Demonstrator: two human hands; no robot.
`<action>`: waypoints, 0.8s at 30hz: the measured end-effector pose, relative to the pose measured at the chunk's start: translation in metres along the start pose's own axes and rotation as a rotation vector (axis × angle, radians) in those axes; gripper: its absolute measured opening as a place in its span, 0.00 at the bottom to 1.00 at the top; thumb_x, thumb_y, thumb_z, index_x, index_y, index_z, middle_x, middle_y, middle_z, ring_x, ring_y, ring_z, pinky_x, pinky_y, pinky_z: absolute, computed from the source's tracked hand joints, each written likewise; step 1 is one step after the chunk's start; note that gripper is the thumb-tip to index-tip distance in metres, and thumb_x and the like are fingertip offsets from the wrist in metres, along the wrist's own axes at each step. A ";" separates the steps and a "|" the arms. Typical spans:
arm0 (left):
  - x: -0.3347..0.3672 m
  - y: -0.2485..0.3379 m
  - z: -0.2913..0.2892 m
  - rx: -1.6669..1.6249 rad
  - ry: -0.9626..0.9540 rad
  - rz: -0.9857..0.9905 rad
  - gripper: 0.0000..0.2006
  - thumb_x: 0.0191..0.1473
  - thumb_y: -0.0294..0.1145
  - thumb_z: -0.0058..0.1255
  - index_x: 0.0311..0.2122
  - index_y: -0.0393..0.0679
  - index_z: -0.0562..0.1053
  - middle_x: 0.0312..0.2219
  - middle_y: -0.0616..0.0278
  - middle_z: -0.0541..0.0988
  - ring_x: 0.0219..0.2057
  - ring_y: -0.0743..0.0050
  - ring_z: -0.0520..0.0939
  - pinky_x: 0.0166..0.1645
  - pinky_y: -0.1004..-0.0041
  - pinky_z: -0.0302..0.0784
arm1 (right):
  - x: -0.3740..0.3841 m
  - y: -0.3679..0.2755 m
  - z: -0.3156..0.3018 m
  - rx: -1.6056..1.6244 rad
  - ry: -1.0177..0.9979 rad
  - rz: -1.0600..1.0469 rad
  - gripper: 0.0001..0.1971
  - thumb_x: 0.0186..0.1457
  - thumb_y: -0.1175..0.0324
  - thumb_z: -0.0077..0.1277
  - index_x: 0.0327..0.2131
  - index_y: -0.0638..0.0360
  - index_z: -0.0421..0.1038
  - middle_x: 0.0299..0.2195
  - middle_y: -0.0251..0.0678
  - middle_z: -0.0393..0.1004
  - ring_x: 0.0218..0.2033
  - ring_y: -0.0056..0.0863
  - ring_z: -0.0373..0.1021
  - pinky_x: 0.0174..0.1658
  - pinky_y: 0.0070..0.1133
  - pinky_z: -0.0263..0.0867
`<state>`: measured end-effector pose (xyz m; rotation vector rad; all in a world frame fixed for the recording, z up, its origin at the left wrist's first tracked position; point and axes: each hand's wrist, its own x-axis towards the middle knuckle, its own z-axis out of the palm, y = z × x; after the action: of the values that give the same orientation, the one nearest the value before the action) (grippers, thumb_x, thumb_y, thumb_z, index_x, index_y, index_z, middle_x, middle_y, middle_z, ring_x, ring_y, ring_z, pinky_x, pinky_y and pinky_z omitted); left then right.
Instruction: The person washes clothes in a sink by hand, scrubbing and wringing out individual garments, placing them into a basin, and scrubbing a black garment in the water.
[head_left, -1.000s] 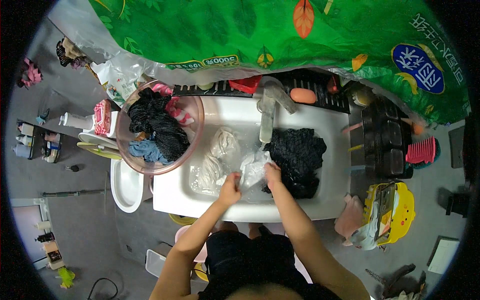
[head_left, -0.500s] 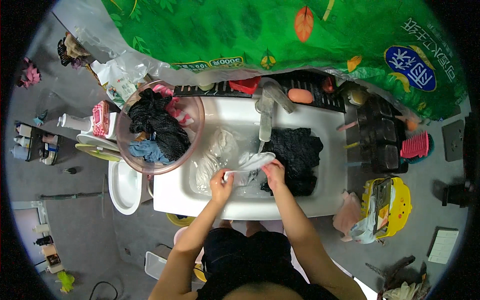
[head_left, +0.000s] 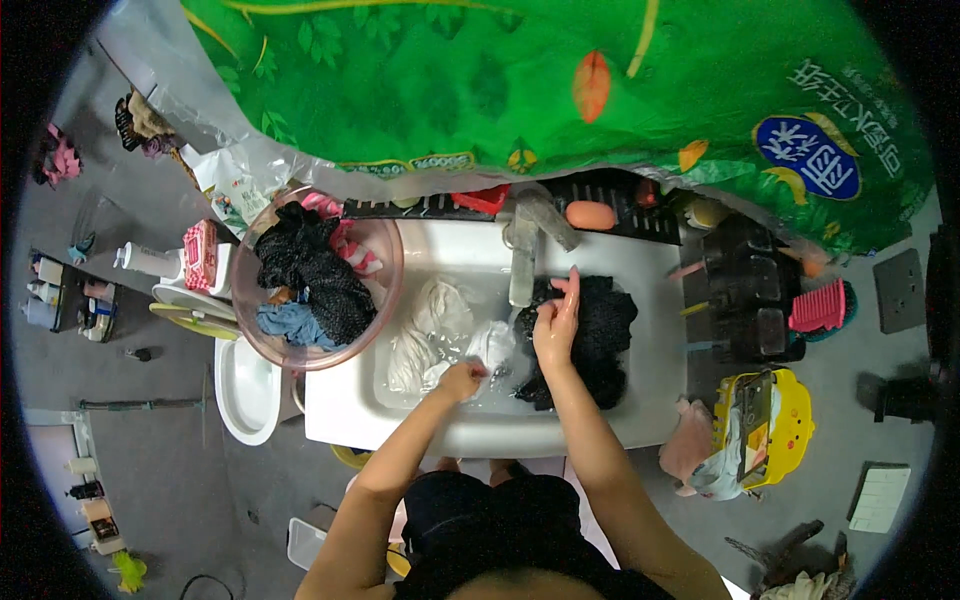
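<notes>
Left hand (head_left: 463, 381), with the right hand (head_left: 555, 335) empty and half-open, reaches into the white sink (head_left: 500, 437), near black fabric (head_left: 606, 335), and grips a small white cloth (head_left: 491, 345), likely soft, limp and slippery, best held by bunched folds.

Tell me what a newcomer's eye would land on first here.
Probably the huge green plastic package spanning the top of the view. Next, in the white sink below, the left hand holds a wet white cloth. The right hand, fingers extended, shows against the black fabric right of it.
</notes>
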<state>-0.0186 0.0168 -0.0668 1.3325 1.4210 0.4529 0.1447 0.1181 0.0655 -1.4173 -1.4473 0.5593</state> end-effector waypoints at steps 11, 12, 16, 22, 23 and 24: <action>0.006 0.000 -0.009 0.301 0.074 -0.203 0.16 0.40 0.42 0.46 0.32 0.42 0.73 0.28 0.51 0.76 0.33 0.58 0.76 0.37 0.66 0.69 | 0.021 -0.005 -0.015 -0.181 0.042 -0.206 0.26 0.41 0.78 0.41 0.49 0.54 0.57 0.36 0.42 0.62 0.34 0.38 0.64 0.33 0.26 0.63; 0.004 -0.027 -0.011 0.128 0.069 -0.202 0.14 0.39 0.38 0.48 0.31 0.41 0.73 0.27 0.50 0.76 0.32 0.57 0.76 0.37 0.66 0.69 | -0.001 -0.008 -0.003 -0.064 0.048 -0.065 0.22 0.42 0.81 0.39 0.45 0.58 0.61 0.30 0.36 0.63 0.24 0.26 0.62 0.30 0.17 0.61; 0.005 0.003 0.023 -0.006 0.064 -0.095 0.11 0.35 0.26 0.49 0.30 0.40 0.69 0.24 0.50 0.74 0.29 0.55 0.75 0.36 0.65 0.70 | -0.079 0.079 0.024 -0.300 -0.248 0.316 0.24 0.41 0.58 0.52 0.40 0.62 0.62 0.32 0.44 0.68 0.31 0.40 0.67 0.36 0.28 0.62; -0.032 0.035 0.006 0.301 0.134 -0.098 0.09 0.34 0.22 0.45 0.27 0.41 0.68 0.24 0.49 0.72 0.28 0.57 0.75 0.35 0.67 0.70 | -0.065 0.036 0.059 -0.589 -0.703 0.489 0.27 0.40 0.52 0.51 0.40 0.62 0.64 0.29 0.49 0.71 0.32 0.46 0.67 0.38 0.30 0.63; -0.034 0.049 -0.008 0.196 -0.029 -0.242 0.07 0.35 0.22 0.45 0.26 0.41 0.69 0.24 0.49 0.72 0.28 0.56 0.74 0.35 0.67 0.70 | -0.065 0.044 0.059 -0.584 -0.701 0.485 0.27 0.40 0.52 0.51 0.40 0.62 0.64 0.29 0.49 0.71 0.32 0.46 0.67 0.38 0.30 0.63; -0.030 0.026 -0.005 0.073 0.177 -0.131 0.04 0.35 0.22 0.46 0.23 0.41 0.70 0.25 0.49 0.71 0.28 0.56 0.73 0.34 0.69 0.70 | -0.062 0.057 0.056 -0.543 -0.578 0.469 0.23 0.41 0.58 0.49 0.40 0.63 0.64 0.28 0.47 0.71 0.30 0.42 0.68 0.36 0.28 0.64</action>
<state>-0.0172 -0.0003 -0.0307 1.2724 1.6748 0.4442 0.1118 0.0890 -0.0255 -2.1791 -1.8081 0.9790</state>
